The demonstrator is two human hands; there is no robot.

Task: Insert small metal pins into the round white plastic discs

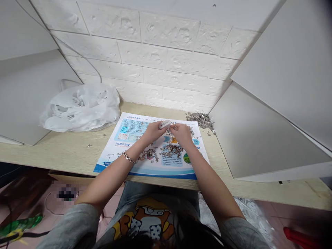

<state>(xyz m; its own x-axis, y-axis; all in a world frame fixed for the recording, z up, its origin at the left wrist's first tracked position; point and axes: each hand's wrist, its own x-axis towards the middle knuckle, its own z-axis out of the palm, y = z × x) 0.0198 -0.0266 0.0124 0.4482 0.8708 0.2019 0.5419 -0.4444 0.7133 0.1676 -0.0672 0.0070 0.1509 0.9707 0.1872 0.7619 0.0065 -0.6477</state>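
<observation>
My left hand (153, 131) is closed round a small white oblong piece (165, 123), held just above a printed blue-and-white sheet (121, 152) on the wooden table (64, 148). My right hand (182, 133) meets it from the right, fingers pinched at the white piece's end; what they pinch is too small to name. Several small metal parts (171, 150) lie scattered on the sheet under both hands. A chain bracelet (129, 158) sits on my left wrist.
A heap of small metal parts (201, 119) lies at the table's back right corner. A crumpled white plastic bag (83, 107) sits back left. White panels (259, 138) wall in both sides; a brick-pattern wall (155, 58) stands behind.
</observation>
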